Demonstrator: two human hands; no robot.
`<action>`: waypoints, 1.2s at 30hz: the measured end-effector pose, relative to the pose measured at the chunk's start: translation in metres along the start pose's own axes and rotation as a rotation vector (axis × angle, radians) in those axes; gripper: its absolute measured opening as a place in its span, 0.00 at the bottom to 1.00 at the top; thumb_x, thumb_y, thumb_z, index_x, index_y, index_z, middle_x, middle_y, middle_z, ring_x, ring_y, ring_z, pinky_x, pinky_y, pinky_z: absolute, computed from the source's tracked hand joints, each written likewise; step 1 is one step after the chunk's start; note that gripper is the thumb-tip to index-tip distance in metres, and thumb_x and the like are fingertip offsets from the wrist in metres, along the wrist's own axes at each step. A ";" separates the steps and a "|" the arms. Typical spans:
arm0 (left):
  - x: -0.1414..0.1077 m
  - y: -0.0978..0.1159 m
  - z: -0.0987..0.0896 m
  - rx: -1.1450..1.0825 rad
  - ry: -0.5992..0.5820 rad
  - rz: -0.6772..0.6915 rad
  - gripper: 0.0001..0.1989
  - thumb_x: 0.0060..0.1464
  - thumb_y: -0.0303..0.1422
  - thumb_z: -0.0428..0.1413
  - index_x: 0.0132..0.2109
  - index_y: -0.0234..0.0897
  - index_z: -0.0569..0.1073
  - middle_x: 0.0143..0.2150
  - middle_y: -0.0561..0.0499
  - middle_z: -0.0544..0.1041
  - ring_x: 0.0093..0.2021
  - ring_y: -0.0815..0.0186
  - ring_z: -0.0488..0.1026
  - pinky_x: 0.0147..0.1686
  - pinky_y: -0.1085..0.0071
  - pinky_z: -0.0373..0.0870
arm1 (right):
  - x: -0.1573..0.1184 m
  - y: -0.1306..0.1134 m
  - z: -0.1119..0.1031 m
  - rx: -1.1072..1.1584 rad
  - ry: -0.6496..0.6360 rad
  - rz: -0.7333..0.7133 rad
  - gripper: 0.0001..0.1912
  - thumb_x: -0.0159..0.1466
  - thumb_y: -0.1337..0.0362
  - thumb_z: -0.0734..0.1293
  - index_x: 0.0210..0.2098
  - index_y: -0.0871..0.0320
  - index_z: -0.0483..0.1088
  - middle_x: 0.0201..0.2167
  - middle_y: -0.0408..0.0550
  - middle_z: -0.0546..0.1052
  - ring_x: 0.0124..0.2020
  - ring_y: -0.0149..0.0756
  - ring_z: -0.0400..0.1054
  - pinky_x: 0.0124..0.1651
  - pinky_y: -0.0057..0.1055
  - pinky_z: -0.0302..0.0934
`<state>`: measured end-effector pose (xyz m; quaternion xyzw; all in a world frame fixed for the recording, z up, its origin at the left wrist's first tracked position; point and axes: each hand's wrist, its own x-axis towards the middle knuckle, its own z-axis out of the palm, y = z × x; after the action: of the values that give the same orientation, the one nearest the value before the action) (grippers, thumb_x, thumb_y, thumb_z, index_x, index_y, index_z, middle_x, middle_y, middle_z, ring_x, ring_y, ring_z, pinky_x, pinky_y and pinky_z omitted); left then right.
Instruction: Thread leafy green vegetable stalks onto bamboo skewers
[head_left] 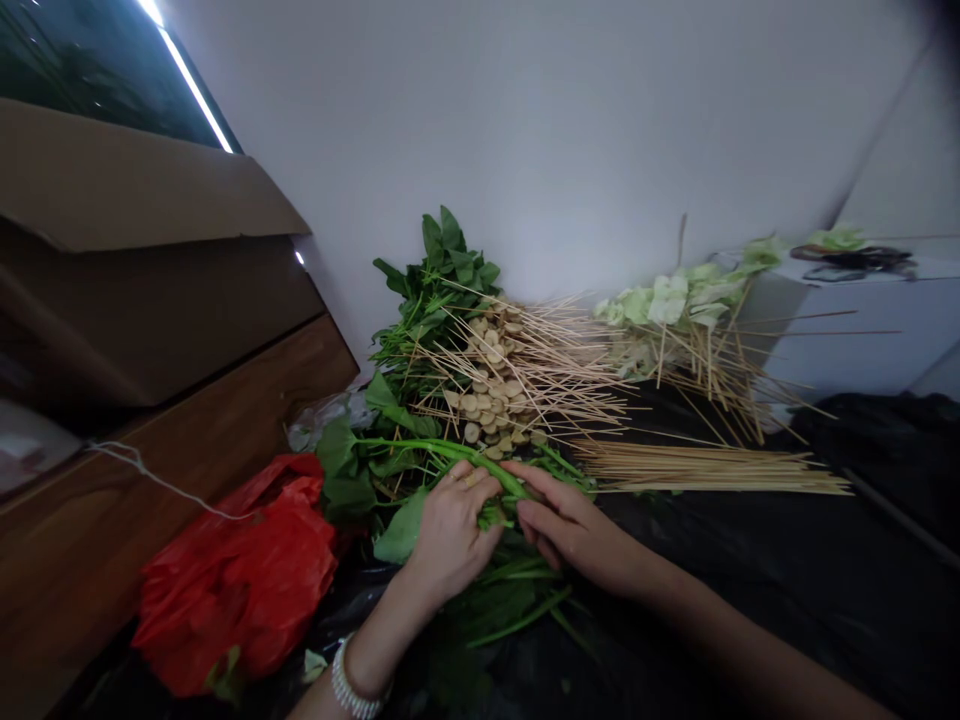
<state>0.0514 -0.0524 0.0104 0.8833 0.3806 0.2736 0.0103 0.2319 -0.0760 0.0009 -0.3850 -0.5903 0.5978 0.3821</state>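
My left hand (pixel 459 525), with a ring and a beaded bracelet at its wrist, is closed around green leafy stems (pixel 420 443). Close beside it on the right, my right hand (pixel 562 522) has its fingers and thumb around the same stems' right end. Large green leaves (pixel 346 470) hang at the left end of the stems. More cut greens (pixel 514 595) lie below both hands on black plastic. Just beyond the hands, skewers with round pale slices (pixel 491 395) are piled up, and a bundle of bare wooden sticks (pixel 712 468) lies to the right.
A red plastic bag (pixel 244 570) sits at the left, near a cardboard box (pixel 150 300) on a wooden surface (pixel 225 430). Leafy bunches (pixel 442 280) stand against the wall. Skewered pale green leaves (pixel 675 300) lie at the back right. Black plastic (pixel 720 570) covers the work surface.
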 end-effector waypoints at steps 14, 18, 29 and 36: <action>-0.003 -0.025 -0.024 -0.088 0.139 -0.156 0.10 0.54 0.27 0.45 0.25 0.40 0.64 0.24 0.53 0.68 0.29 0.63 0.66 0.37 0.65 0.65 | 0.008 -0.008 -0.029 0.154 0.115 0.096 0.29 0.57 0.59 0.63 0.57 0.61 0.64 0.14 0.32 0.60 0.13 0.24 0.47 0.17 0.24 0.40; -0.008 -0.044 -0.030 0.020 0.233 -0.230 0.10 0.57 0.29 0.45 0.29 0.39 0.67 0.28 0.51 0.72 0.34 0.61 0.68 0.38 0.66 0.64 | 0.007 -0.006 -0.031 -0.039 0.018 0.107 0.23 0.59 0.56 0.66 0.52 0.59 0.66 0.19 0.36 0.69 0.14 0.25 0.55 0.18 0.24 0.45; -0.013 -0.046 -0.034 0.287 0.369 -0.393 0.11 0.59 0.34 0.48 0.30 0.39 0.69 0.27 0.51 0.74 0.32 0.61 0.71 0.33 0.68 0.64 | 0.011 -0.008 -0.046 0.373 0.218 -0.047 0.11 0.61 0.56 0.66 0.35 0.58 0.67 0.18 0.36 0.65 0.14 0.22 0.52 0.19 0.25 0.40; -0.015 -0.036 -0.007 0.256 -0.169 -0.160 0.16 0.49 0.20 0.53 0.44 0.41 0.75 0.37 0.50 0.79 0.40 0.60 0.75 0.38 0.69 0.69 | 0.009 -0.010 -0.055 0.523 0.209 -0.041 0.13 0.62 0.57 0.67 0.26 0.56 0.63 0.18 0.36 0.62 0.15 0.23 0.47 0.20 0.28 0.41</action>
<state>0.0155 -0.0389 0.0013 0.8641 0.4792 0.1461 -0.0484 0.2779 -0.0448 0.0110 -0.3207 -0.3812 0.6790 0.5392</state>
